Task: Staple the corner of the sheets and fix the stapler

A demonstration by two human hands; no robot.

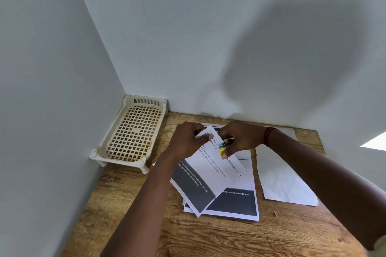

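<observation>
Presently on the wooden table (pixel 229 236): one printed sheet (pixel 205 175), lifted at its far end and tilted over a stack of printed sheets (pixel 236 202) lying flat beneath. Left hand (pixel 188 141): fingers curled, thumb pinching the sheet's top edge. Right hand (pixel 240 139): fingers curled round a small black-and-yellow stapler (pixel 225 145), set against the sheet's upper right corner; whether its mouth is closed on the paper cannot be told. Red band (pixel 268 135) on the right wrist. Blank white sheet (pixel 282 175): flat on the table, just right of the stack, slightly creased. Cream plastic tray (pixel 133 131): lattice bottom, short legs, in the far left corner against both walls; nothing visible inside it.
</observation>
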